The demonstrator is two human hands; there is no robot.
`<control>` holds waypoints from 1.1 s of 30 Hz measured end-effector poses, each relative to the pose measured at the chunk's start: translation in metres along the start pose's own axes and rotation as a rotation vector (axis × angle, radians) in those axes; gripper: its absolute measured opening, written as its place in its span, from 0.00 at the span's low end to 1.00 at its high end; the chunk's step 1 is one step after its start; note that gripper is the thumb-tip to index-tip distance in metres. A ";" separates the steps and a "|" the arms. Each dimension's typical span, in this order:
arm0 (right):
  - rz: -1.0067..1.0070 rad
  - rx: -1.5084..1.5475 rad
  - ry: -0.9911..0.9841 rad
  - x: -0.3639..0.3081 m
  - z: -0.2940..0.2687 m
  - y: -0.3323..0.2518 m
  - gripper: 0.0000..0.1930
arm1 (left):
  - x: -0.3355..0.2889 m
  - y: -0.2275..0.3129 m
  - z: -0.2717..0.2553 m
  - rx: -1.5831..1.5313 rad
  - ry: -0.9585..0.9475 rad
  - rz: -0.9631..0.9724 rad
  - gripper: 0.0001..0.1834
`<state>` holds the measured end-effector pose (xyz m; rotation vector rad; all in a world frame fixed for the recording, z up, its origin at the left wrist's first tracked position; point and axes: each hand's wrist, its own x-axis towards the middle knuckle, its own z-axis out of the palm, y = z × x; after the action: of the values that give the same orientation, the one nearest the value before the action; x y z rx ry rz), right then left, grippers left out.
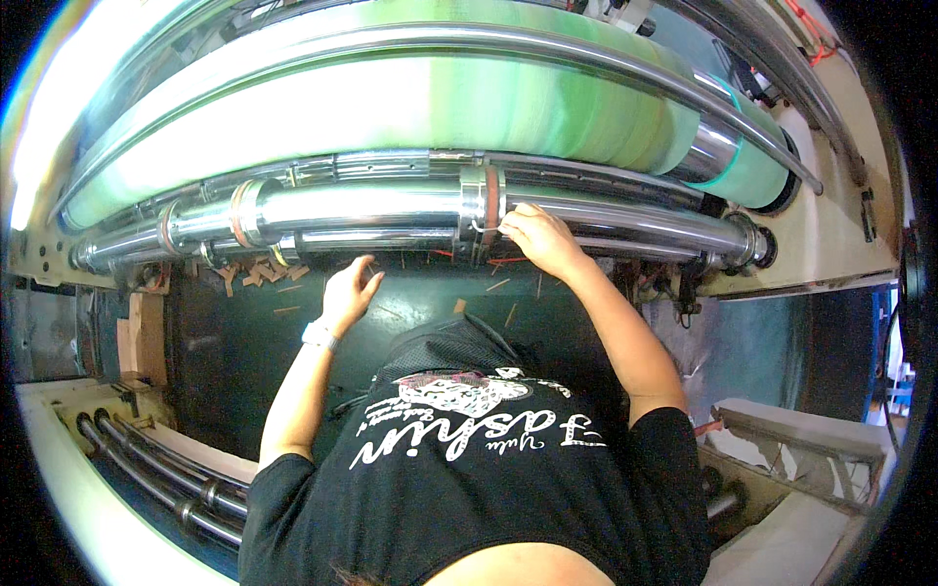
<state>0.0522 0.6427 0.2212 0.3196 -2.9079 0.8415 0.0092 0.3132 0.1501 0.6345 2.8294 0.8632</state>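
Note:
I lean into a large machine. A long chrome shaft (362, 207) runs across in front of me, below a big green roller (410, 107). My right hand (539, 237) rests on the shaft beside a metal collar with a red ring (481, 203), fingers curled against it and touching a thin wire or hook there. My left hand (349, 289) hangs lower, fingers apart and holding nothing, over the dark green machine bed (244, 342). A white band sits on my left wrist.
A second collar (244, 213) sits further left on the shaft. Cardboard scraps (256, 273) litter the bed under the shaft. Thin steel rods (156, 479) run at the lower left. The cream machine frame (831, 254) closes the right side.

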 end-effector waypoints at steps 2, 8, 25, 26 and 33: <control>-0.039 -0.082 0.006 0.005 0.001 -0.004 0.10 | -0.020 -0.026 0.006 0.039 -0.041 -0.096 0.19; -0.211 -0.351 -0.021 0.021 0.003 -0.010 0.10 | -0.097 -0.114 0.044 0.142 -0.190 -0.389 0.18; 0.306 -0.375 0.010 -0.012 0.066 -0.001 0.24 | -0.166 -0.190 0.021 0.102 -0.336 -0.624 0.19; 0.464 -0.095 0.031 -0.019 0.093 0.001 0.26 | -0.167 -0.195 0.019 0.110 -0.338 -0.603 0.19; 0.582 1.941 0.753 0.058 0.176 -0.106 0.27 | -0.169 -0.227 -0.028 0.149 -0.366 -0.534 0.19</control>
<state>0.0137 0.4503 0.1366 -0.6361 -0.6832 2.6446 0.0747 0.0571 0.0451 0.0227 2.5389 0.3969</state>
